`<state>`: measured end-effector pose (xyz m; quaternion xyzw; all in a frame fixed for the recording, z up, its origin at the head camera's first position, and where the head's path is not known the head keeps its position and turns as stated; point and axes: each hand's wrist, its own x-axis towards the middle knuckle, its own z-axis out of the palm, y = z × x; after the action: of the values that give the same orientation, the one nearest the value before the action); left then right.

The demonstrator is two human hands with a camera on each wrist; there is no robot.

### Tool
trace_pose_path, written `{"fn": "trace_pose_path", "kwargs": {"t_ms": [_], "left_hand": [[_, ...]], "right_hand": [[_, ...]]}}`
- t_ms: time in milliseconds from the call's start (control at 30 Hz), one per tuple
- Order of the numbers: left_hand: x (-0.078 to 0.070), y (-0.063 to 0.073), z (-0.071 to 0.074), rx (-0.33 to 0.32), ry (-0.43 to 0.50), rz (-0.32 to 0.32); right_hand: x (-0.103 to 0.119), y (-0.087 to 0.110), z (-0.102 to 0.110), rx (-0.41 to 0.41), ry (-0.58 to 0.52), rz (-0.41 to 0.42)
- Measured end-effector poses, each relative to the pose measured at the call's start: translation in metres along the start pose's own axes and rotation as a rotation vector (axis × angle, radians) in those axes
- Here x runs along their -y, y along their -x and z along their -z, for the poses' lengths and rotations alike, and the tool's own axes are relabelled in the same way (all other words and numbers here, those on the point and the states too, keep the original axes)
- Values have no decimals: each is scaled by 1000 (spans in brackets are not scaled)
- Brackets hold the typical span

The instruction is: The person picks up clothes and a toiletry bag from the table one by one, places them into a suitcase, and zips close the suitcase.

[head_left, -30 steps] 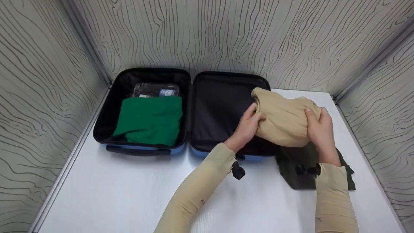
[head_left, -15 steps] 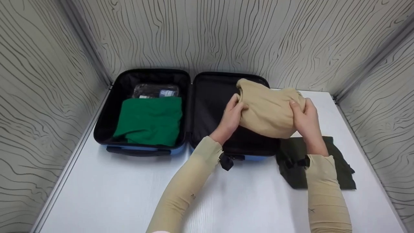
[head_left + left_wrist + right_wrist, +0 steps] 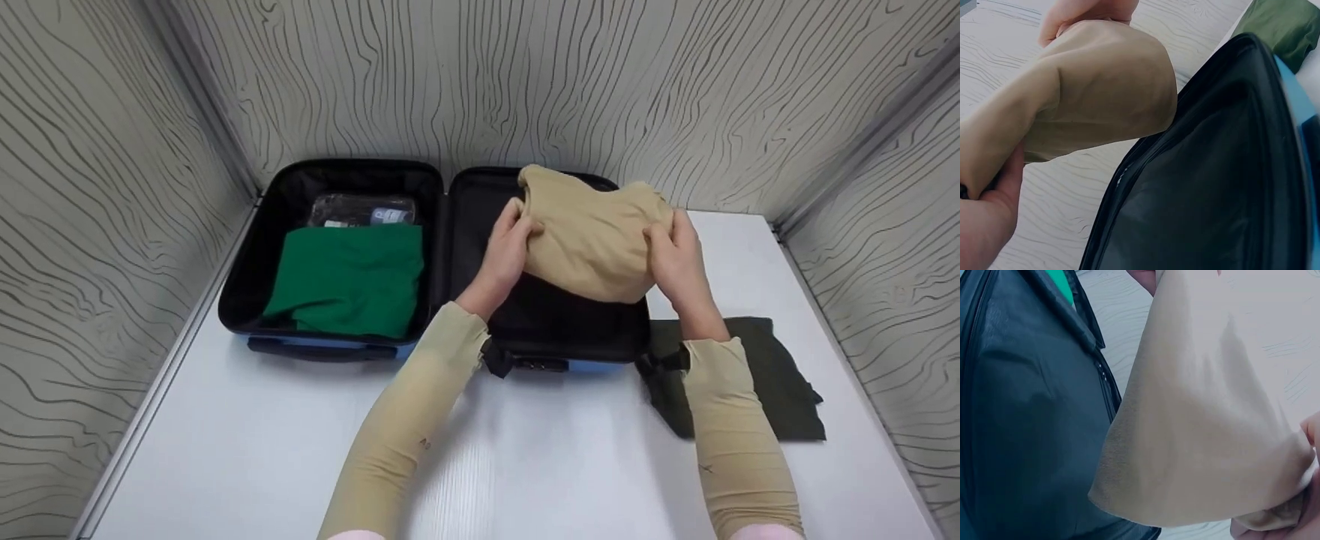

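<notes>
A folded beige garment is held up above the right half of the open suitcase. My left hand grips its left edge, thumb on top. On the opposite edge, my right hand pinches the cloth in the same way. In the left wrist view the garment hangs in a soft fold beside the suitcase's black lining. The right wrist view shows the cloth spread between both hands, its lower edge drooping.
The suitcase's left half holds a folded green garment and a clear plastic-wrapped package. A dark green garment lies on the white table at the right. Patterned walls enclose the back and sides.
Both hands have carried the beige garment leftward and away from the body, from the suitcase's right edge to over its right half. More of the dark green garment now shows.
</notes>
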<state>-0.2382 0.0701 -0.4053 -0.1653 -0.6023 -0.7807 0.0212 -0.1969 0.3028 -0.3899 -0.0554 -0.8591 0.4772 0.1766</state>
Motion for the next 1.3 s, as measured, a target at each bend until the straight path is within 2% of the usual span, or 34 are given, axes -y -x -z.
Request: {"fn": "trace_pose_path", "kwargs": {"t_ms": [167, 367, 533, 833, 1100, 1300], "left_hand": [[-6, -7, 10, -4, -2, -6], [-19, -13, 24, 6, -39, -1], [-32, -19, 41, -27, -46, -1], [-57, -27, 82, -84, -30, -17], [-77, -26, 119, -89, 34, 39], [-86, -22, 148, -125, 27, 35]], "right_hand": [[9, -6, -7, 22, -73, 20], [19, -13, -14, 69, -146, -2], [29, -17, -27, 103, -239, 5], [55, -25, -61, 131, -346, 40], [83, -27, -84, 189, -383, 94], [95, -20, -103, 249, -440, 110]]}}
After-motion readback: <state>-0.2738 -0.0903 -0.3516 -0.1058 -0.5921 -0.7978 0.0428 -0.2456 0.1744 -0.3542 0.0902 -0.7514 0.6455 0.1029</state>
